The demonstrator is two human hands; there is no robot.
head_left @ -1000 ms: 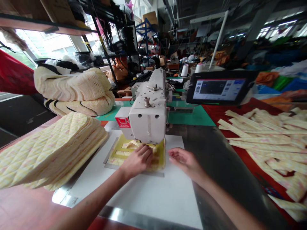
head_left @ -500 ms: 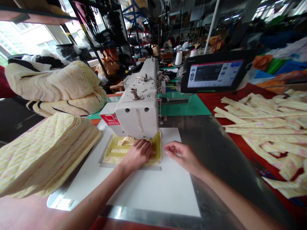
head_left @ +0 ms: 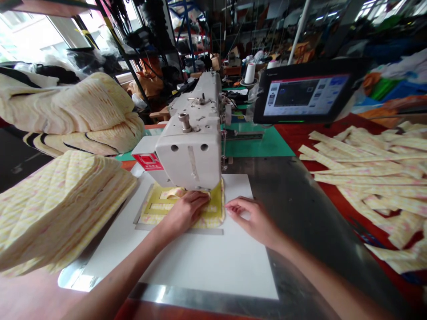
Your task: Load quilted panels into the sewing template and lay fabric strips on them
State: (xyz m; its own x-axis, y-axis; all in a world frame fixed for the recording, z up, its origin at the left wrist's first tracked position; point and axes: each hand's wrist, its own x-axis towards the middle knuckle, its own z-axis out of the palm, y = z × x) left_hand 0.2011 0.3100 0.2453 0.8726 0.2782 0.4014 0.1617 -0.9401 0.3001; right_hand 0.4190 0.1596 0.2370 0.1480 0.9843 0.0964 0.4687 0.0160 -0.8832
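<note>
A steel-topped desk with a red border fills the lower frame, and a white sewing machine stands at its centre. A white board lies flat on the desk in front of the machine. To the left, a tall stack of quilted panels in pale yellow rests near the board's edge, with a bulky folded quilt behind it. To the right, a loose spread of quilted strips lies on the red part of the desk, below a tablet with a lit screen. A green mat lies behind the machine, and a white thread cone stands beyond it.

The yellow quilted piece sits on the board inside a metal-edged template, its far end under the machine head. The left hand lies flat on top of the piece, pressing it down without gripping, fingers pointing toward the needle area. The right hand is open and relaxed on the board, its fingertips just beside the piece's right edge, holding nothing.
</note>
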